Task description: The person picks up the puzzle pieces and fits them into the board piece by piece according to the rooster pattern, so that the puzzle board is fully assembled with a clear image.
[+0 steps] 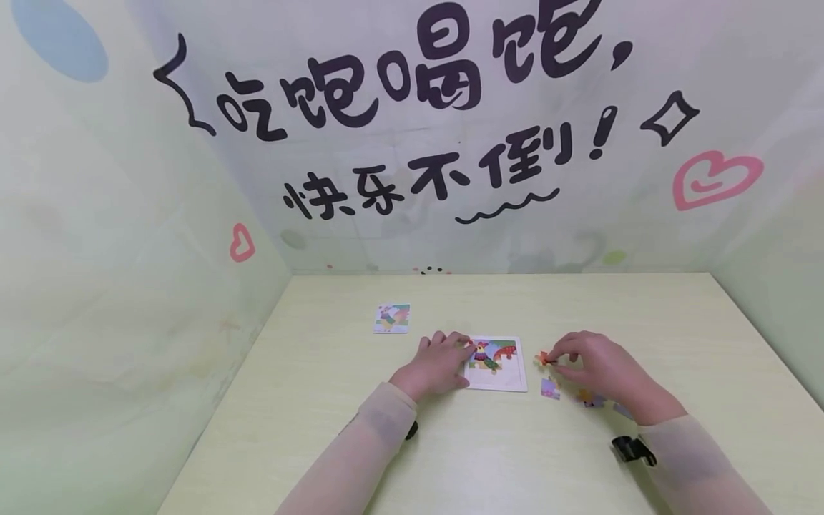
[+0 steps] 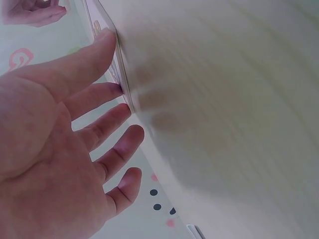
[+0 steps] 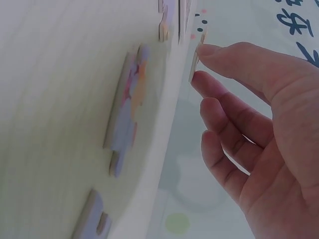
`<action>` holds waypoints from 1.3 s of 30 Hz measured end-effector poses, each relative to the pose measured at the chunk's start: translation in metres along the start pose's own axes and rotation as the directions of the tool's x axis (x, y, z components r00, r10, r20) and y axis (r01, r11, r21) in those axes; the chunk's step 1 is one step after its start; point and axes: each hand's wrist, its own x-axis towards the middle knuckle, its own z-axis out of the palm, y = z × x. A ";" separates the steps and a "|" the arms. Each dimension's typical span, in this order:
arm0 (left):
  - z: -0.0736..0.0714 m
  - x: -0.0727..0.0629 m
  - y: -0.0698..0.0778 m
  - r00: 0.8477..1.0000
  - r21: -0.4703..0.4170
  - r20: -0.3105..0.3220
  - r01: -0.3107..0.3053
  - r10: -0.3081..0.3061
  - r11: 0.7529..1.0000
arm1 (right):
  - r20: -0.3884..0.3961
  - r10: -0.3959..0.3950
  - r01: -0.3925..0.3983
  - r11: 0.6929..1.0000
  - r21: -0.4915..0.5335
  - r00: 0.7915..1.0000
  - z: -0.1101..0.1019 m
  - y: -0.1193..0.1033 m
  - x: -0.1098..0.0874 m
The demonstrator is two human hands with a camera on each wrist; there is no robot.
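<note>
A square jigsaw tray with a white rim (image 1: 502, 390) lies on the table, holding a partly assembled picture of a rooster (image 1: 489, 357). The left hand (image 1: 438, 365) rests against the tray's left side, its thumb and fingertips touching the border with fingers spread. To the right of the tray, the right hand (image 1: 595, 368) pinches an orange-red puzzle piece (image 1: 543, 357) between thumb and index finger. In the right wrist view that piece (image 3: 195, 62) is seen edge-on, raised off the table. Loose purple-toned pieces (image 1: 550, 389) lie just below the right hand.
More pieces (image 1: 589, 398) lie partly hidden under the right hand, some overlapping in the right wrist view (image 3: 124, 119). A small square card (image 1: 391, 319) with a pale rooster picture lies at the back left. Behind the table (image 1: 483, 458) hangs a printed backdrop (image 1: 386, 243).
</note>
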 end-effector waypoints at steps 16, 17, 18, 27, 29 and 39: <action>0.000 0.000 0.001 1.000 0.001 0.006 0.014 -0.014 1.000 | 0.018 -0.021 0.021 1.000 0.000 1.000 0.008 -0.014 0.015; 0.000 0.000 0.001 1.000 0.002 0.005 0.016 -0.016 1.000 | 0.017 -0.022 0.022 1.000 0.000 1.000 0.008 -0.015 0.016; 0.001 0.001 0.001 1.000 0.003 0.006 0.016 -0.016 1.000 | 0.016 -0.027 0.027 1.000 0.000 1.000 0.009 -0.016 0.017; 0.000 -0.001 0.002 1.000 0.009 0.007 0.013 -0.013 1.000 | 0.002 -0.067 0.067 0.998 0.002 0.998 0.012 -0.021 0.023; 0.001 -0.002 0.002 1.000 0.010 0.010 0.014 -0.014 1.000 | 0.008 -0.061 0.060 0.998 0.013 0.998 0.013 -0.022 0.024; 0.000 -0.001 0.003 1.000 0.020 -0.003 0.007 -0.007 1.000 | 0.017 -0.071 0.071 0.997 0.005 0.997 0.012 -0.023 0.026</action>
